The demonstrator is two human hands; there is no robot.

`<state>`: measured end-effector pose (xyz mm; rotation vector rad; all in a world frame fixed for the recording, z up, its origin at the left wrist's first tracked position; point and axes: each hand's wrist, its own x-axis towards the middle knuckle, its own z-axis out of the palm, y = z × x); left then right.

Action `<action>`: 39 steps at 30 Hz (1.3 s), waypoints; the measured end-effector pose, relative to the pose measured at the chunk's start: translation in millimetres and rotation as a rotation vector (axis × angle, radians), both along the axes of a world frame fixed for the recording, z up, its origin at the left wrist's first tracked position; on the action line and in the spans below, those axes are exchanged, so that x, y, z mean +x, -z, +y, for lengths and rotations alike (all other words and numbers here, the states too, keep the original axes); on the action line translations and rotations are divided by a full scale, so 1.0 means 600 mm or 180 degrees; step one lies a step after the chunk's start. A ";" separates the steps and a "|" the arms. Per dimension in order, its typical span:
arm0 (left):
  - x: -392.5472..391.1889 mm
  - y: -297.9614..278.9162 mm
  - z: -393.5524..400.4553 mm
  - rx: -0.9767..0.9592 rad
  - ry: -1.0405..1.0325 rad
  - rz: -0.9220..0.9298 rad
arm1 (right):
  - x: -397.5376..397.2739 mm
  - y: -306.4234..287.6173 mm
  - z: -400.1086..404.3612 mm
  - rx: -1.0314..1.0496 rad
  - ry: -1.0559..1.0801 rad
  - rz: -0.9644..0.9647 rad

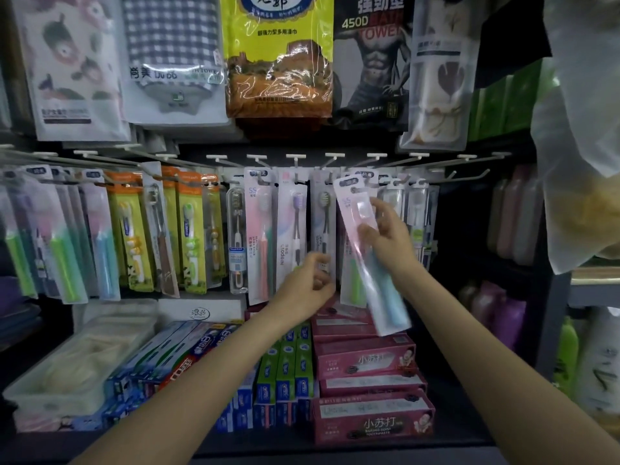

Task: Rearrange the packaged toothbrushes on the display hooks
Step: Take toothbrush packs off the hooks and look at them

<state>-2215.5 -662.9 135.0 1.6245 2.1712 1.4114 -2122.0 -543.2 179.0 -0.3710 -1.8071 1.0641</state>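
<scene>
Head view: shop display wall, seen from in front and slightly above.
Right hand: grips a pink-and-blue toothbrush pack at mid-length, thumb across its front; the pack is tilted, top leaning left, and held in front of the hanging rows.
Pack top: its hang-hole end sits near a hook tip; whether it is threaded on the hook cannot be told.
Left hand: fingers loosely curled, holding nothing, just in front of the lower ends of the hanging packs, apart from the right hand.
Display hooks: one white row of pegs; packaged toothbrushes hang from most, the far-right pegs bare.
Hanging stock: pink toothbrush pack, purple-head toothbrush pack, clear-cased toothbrush, yellow-green children's toothbrush packs.
Upper row: bagged towels.
Shelf below: pink toothpaste boxes stacked at right, green toothpaste boxes standing at centre, blue-and-red toothpaste boxes at left.
White tray: far left; contents blurred.
</scene>
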 end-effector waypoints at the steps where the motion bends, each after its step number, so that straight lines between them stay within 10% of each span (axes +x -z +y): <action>1: -0.009 0.001 -0.007 0.0050 -0.0136 0.0022 | 0.000 -0.009 0.009 0.0166 0.0117 -0.0178; 13: -0.080 0.028 -0.056 0.0316 -0.1471 0.0236 | -0.019 0.004 0.027 0.0012 0.0657 0.0285; 19: -0.105 0.061 -0.085 0.0271 -0.1570 0.0276 | -0.031 0.036 -0.015 0.1172 0.1735 0.0233; 28: -0.190 0.088 -0.213 0.0563 -0.1803 -0.0453 | -0.163 0.062 -0.170 0.1954 0.0252 -0.0544; 33: -0.256 0.097 -0.294 0.0507 -0.1877 -0.0470 | -0.289 0.077 -0.263 0.1462 -0.0608 -0.1037; 39: -0.327 0.105 -0.400 0.0555 -0.1877 -0.0268 | -0.433 0.097 -0.344 0.0258 0.0160 -0.0903</action>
